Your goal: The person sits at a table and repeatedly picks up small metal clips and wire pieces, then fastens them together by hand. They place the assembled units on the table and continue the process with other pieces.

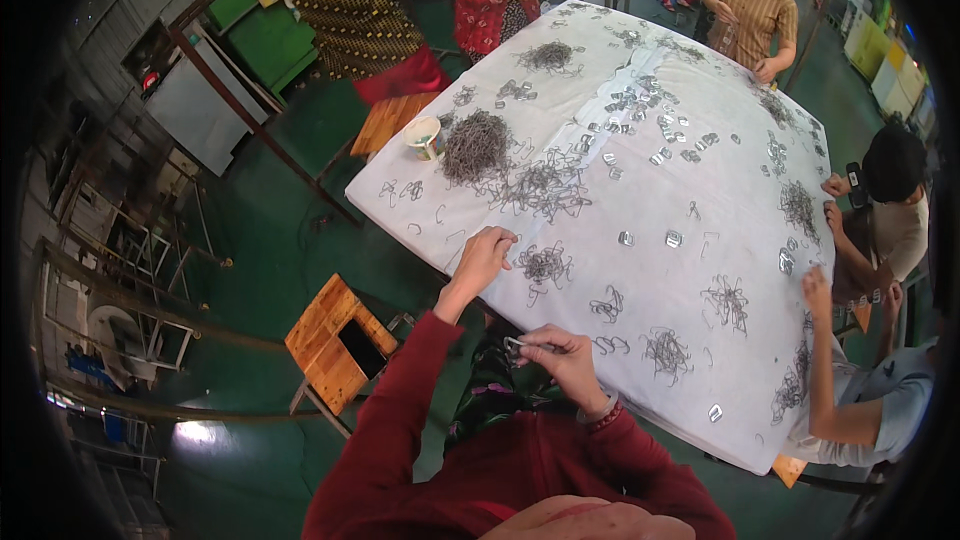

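My right hand (562, 358) is closed at the table's near edge, pinching a small metal buckle (514, 344) between thumb and fingers. Farther out and to its left, my left hand (486, 260) hovers over the edge of the white-covered table (640, 220), its fingers bent and a little apart. I see nothing between them. Just right of that hand lies a small pile of bent wire hooks (545, 263). More loose wire pieces (607, 304) and another small pile of wire hooks (666, 351) lie to the right.
A large heap of wire hooks (477, 147) stands beside a white tub (424, 138). Flat metal buckles (640, 105) are scattered mid-table. Several people work around the table, one hand (818, 295) at the right edge. A wooden stool (335, 345) with a dark phone-like slab is at my left.
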`<state>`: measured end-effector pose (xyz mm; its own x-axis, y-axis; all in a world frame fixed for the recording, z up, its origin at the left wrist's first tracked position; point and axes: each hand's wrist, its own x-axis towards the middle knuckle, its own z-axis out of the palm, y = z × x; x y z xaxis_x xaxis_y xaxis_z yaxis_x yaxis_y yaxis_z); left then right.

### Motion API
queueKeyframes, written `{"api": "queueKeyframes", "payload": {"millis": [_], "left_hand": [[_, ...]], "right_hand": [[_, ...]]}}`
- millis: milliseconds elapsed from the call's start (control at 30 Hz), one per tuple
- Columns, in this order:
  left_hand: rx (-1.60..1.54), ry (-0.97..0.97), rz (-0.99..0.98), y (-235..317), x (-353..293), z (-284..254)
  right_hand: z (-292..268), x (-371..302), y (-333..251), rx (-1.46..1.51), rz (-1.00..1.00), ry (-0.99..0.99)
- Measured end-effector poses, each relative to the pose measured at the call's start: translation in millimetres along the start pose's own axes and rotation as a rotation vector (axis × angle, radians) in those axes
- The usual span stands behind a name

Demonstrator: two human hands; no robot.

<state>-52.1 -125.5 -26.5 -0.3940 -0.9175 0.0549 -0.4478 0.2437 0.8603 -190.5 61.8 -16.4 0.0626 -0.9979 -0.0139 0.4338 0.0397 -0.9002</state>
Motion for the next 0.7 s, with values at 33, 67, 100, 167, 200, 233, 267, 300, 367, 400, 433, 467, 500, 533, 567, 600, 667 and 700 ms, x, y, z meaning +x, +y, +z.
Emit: {"api": "queueKeyframes", "payload": {"millis": [33, 67, 100, 167, 200, 233, 267, 300, 367, 400, 433, 467, 500, 533, 567, 600, 667, 700], "left_hand": [[-0.026, 0.011, 0.018, 8.2, -15.6, -3.8], [-0.022, 0.060, 0.062, 16.5, -32.2, -7.2], [-0.014, 0.107, 0.103, 24.9, -50.2, -11.2], [-0.106, 0.139, 0.084, 49.3, -81.3, -16.5], [-0.177, 0.164, 0.101, 55.3, -96.5, -19.1], [-0.246, 0.179, 0.105, 55.7, -110.0, -18.0], [-0.316, 0.193, 0.108, 57.2, -122.7, -18.3], [-0.342, 0.186, 0.175, 57.7, -132.1, -18.4], [-0.283, 0.146, 0.169, 55.6, -145.8, -13.8], [-0.253, 0.139, 0.188, 56.1, -147.2, -12.2], [-0.250, 0.137, 0.164, 55.9, -149.7, -8.9], [-0.217, 0.158, 0.176, 53.9, -152.0, -4.9], [-0.182, 0.188, 0.198, 51.2, -150.6, -2.3], [-0.147, 0.218, 0.220, 48.3, -149.5, 0.7], [-0.182, 0.228, 0.217, 45.1, -149.3, 4.4], [-0.218, 0.243, 0.217, 41.8, -148.0, 8.5], [-0.364, 0.229, 0.189, 38.5, -148.1, 13.3], [-0.473, 0.203, 0.166, 37.7, -147.6, 13.4]], "right_hand": [[0.3, 1.8, 1.8, -0.009, -0.012, 0.001], [1.5, 3.7, 2.2, -0.017, -0.024, 0.000], [4.9, 4.1, 0.9, -0.036, -0.017, 0.019], [4.9, 4.4, -3.9, -0.091, -0.038, 0.042], [8.2, 3.4, -3.4, -0.103, -0.028, 0.051], [10.1, 4.5, -1.2, -0.122, -0.017, 0.070], [13.9, 6.4, -2.2, -0.143, -0.005, 0.093], [19.2, 7.2, -4.4, -0.134, 0.019, 0.116], [23.4, 7.2, 0.2, -0.067, 0.023, 0.146], [25.4, 11.0, 1.4, -0.007, -0.004, 0.144], [27.3, 10.5, 3.5, 0.053, -0.032, 0.143], [27.7, 7.1, 8.1, 0.046, -0.049, 0.155], [27.7, 8.3, 11.7, 0.036, -0.076, 0.158], [28.3, 8.9, 13.4, 0.026, -0.102, 0.161], [30.5, 8.3, 13.8, 0.015, -0.126, 0.163], [32.6, 9.1, 13.0, 0.000, -0.152, 0.159], [31.3, 9.1, 9.7, -0.035, -0.190, 0.129], [29.2, 11.3, 5.8, -0.058, -0.205, 0.098]]}}
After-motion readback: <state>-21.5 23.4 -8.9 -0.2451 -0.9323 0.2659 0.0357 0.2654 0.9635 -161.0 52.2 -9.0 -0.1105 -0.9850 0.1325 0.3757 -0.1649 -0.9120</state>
